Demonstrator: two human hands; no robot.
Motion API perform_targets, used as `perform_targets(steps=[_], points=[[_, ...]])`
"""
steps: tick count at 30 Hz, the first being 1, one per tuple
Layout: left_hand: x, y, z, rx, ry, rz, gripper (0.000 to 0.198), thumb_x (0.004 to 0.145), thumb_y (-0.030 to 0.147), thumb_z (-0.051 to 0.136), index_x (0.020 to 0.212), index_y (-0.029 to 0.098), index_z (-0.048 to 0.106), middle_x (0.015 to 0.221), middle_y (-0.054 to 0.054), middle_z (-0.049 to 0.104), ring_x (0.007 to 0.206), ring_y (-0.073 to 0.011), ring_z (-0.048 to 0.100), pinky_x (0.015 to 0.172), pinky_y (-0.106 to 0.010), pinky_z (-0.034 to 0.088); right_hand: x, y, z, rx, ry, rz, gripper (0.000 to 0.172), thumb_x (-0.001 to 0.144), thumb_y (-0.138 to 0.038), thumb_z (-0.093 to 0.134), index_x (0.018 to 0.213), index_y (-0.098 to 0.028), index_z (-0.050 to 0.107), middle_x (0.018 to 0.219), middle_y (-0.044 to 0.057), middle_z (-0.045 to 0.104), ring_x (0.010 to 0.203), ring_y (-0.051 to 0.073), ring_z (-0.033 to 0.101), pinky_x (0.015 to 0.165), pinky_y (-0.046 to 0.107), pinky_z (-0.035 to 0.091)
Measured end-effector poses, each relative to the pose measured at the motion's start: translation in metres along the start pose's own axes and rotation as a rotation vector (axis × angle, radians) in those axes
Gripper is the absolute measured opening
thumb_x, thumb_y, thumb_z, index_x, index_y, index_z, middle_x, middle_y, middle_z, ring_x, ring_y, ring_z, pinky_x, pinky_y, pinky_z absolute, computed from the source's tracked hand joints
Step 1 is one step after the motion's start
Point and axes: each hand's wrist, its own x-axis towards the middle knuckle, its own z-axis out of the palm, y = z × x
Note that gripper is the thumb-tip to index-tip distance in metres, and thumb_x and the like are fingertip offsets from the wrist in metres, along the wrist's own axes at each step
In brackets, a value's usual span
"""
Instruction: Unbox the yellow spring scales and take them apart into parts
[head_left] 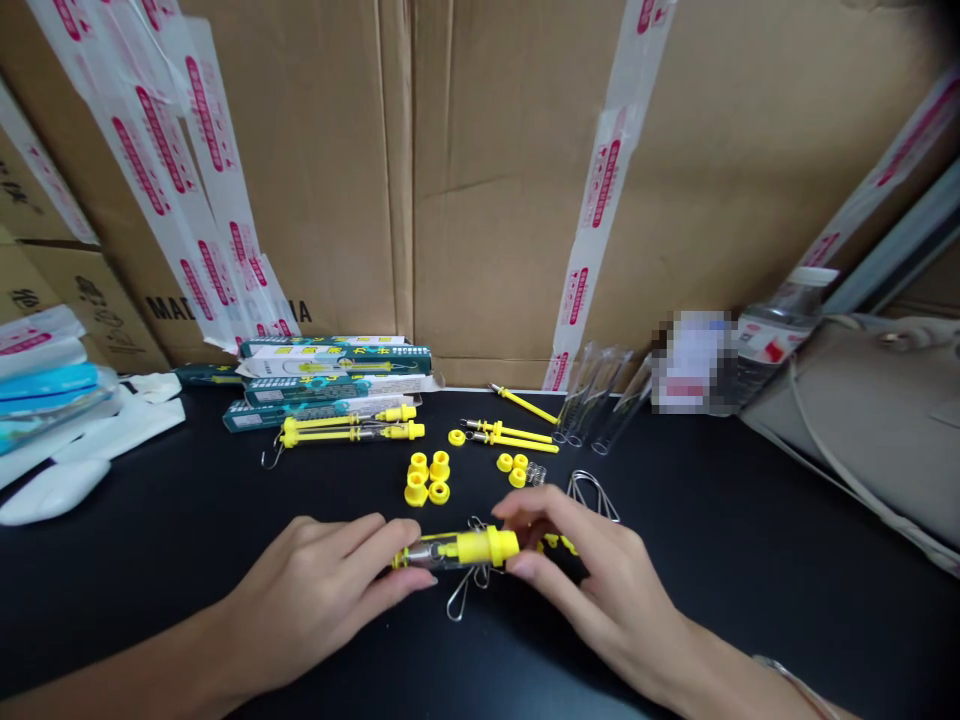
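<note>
Right now a clear tube [424,553] fitted with a yellow cap [489,546] is being gripped over the black tabletop [720,600]: it is pinched by the left hand's [315,600] fingers at one end and closed on by the right hand's [592,580] fingers at the capped end. A wire hook [459,600] is seen beneath it, and loose yellow rings [427,477] are lying just beyond.

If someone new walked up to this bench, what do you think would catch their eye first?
First, the clear tube with a yellow cap, held between the left hand and right hand at the front of the black bench. Just beyond it lie loose yellow caps, with yellow spring scales to their left.
</note>
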Motion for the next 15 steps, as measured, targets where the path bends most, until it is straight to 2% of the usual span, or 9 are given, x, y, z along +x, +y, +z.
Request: perform_targets(steps=[2,4,6,9,12,15], points=[[-0.0008,-0.0003,0.0001,-0.001,-0.008,0.006,0.041,0.109,0.04,0.034,0.095,0.018,0.065,0.068,0.005,0.069,0.051,-0.009,0.067,0.045,-0.022,0.043,0.0014,-0.0008,0.0005,-0.006,-0.02,0.011,0.026,0.105,-0.033,0.046,0.09,-0.02,0.063,0.071,-0.002,0.067,0.059,0.011,0.065,0.058,0.021,0.053],[-0.0011,-0.0004,-0.0001,0.002,-0.01,0.011,0.041,0.109,0.04,0.034,0.095,0.018,0.065,0.067,0.005,0.068,0.05,-0.0092,0.067,0.045,-0.023,0.043,0.0015,-0.0007,0.0021,0.013,-0.02,0.015,0.03,0.106,-0.03,0.045,0.084,-0.02,0.063,0.066,-0.003,0.066,0.055,0.01,0.063,0.055,0.02,0.051],[-0.001,-0.0005,-0.0003,0.011,-0.01,0.012,0.04,0.109,0.041,0.034,0.095,0.018,0.064,0.067,0.005,0.068,0.051,-0.0095,0.067,0.045,-0.023,0.042,0.0008,-0.0001,0.004,0.035,0.001,0.01,0.02,0.103,-0.029,0.052,0.09,-0.019,0.064,0.071,-0.002,0.068,0.058,0.011,0.065,0.057,0.02,0.052],[-0.0001,-0.0008,0.0003,0.02,-0.003,0.003,0.04,0.109,0.041,0.033,0.096,0.019,0.063,0.069,0.005,0.07,0.052,-0.0097,0.068,0.044,-0.025,0.041,0.0,0.0011,0.0059,0.077,0.053,-0.049,0.005,0.099,-0.02,0.059,0.098,-0.019,0.064,0.084,0.002,0.072,0.074,0.014,0.07,0.069,0.023,0.057],[0.0008,-0.0017,0.0014,0.025,0.005,0.011,0.037,0.109,0.039,0.035,0.097,0.019,0.063,0.069,0.006,0.069,0.051,-0.0097,0.068,0.044,-0.025,0.042,0.0009,0.0017,0.0053,0.131,0.071,-0.109,0.008,0.097,-0.012,0.06,0.098,-0.018,0.064,0.091,0.005,0.072,0.084,0.016,0.07,0.077,0.027,0.059],[0.001,-0.0027,0.002,0.047,0.024,0.023,0.033,0.108,0.037,0.037,0.097,0.018,0.062,0.069,0.005,0.069,0.052,-0.0098,0.068,0.045,-0.025,0.043,0.0026,0.001,0.0026,0.152,0.071,-0.087,0.007,0.093,-0.017,0.068,0.099,-0.018,0.067,0.093,0.006,0.073,0.085,0.017,0.072,0.077,0.028,0.06]])
